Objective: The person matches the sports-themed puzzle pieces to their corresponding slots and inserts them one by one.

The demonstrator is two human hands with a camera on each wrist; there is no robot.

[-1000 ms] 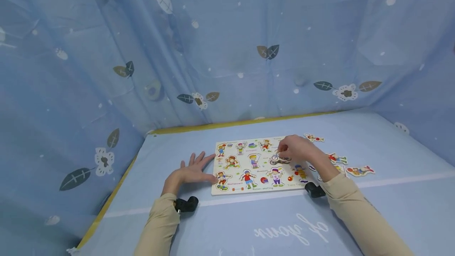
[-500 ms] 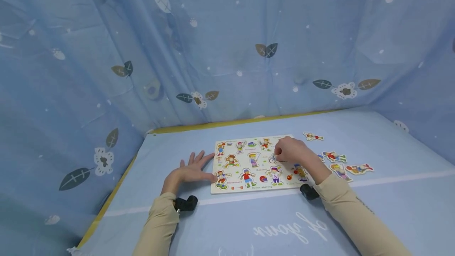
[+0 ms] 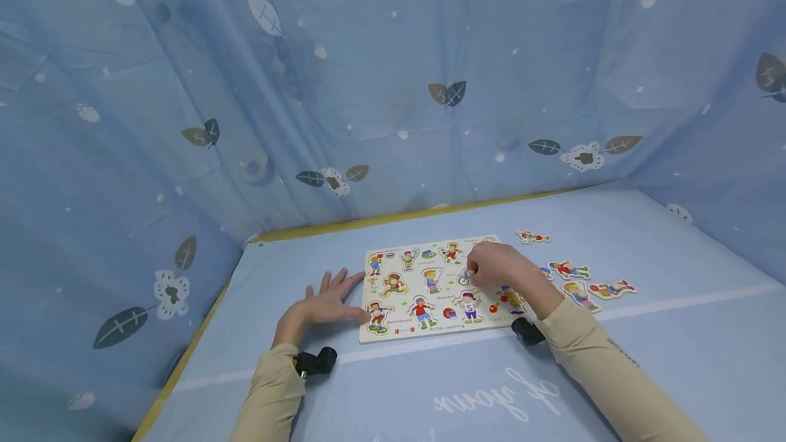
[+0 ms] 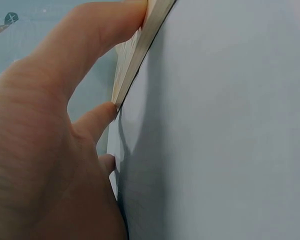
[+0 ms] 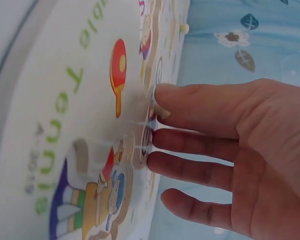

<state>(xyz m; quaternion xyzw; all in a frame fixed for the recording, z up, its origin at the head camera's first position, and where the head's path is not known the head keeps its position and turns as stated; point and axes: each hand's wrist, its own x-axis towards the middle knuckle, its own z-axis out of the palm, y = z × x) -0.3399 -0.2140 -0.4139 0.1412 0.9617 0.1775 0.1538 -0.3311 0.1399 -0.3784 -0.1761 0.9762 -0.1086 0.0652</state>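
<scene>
A white wooden peg puzzle board [image 3: 415,285] with sports figures lies on the table. At its left edge is my left hand [image 3: 325,305], fingers spread, with the thumb and fingertips touching the edge. My right hand [image 3: 496,268] is over the right part of the board. In the right wrist view its thumb and fingers pinch the small wooden knob [image 5: 162,111] of a bicycle puzzle piece [image 5: 146,140] low against the board. The head view shows only a wheel of that bicycle piece [image 3: 464,278]; the hand hides the rest. Whether it sits fully in its recess, I cannot tell.
Several loose figure pieces lie right of the board, among them one at the back [image 3: 533,237], one in red and blue [image 3: 570,269] and one at the far right [image 3: 612,289]. A patterned blue curtain [image 3: 393,108] stands behind the table.
My right hand has moved slightly left and lower with the bicycle piece, covering more of it. The left hand stays at the board's edge. The head view has shifted a little.
</scene>
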